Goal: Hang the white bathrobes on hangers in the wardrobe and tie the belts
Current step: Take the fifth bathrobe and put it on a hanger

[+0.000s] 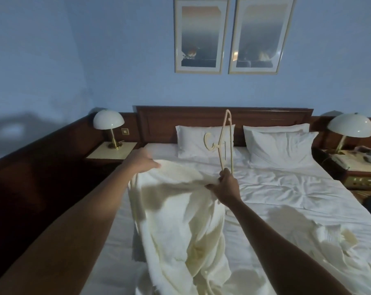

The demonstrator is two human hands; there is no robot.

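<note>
Head view: both arms stretched out over bed (286,188). Left hand (143,159) grips upper edge of white bathrobe (180,220), fingers curled into cloth. Right hand (226,186) pinches robe's other edge and holds pale hanger (222,141) too — hanger stands upright, hook turned left, before pillow (193,141). Robe hangs spread between hands, draping down over sheet. Second robe (329,252) lies crumpled on bed, lower right.

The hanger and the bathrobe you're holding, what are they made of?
The hanger looks like pale cream plastic: thin, smooth, moulded in one piece with its hook, though painted wood can't be ruled out. The bathrobe looks like soft, matte cotton cloth, maybe towelling: it droops in loose folds from the left hand and right hand. The weave is too blurred to be sure.
</note>
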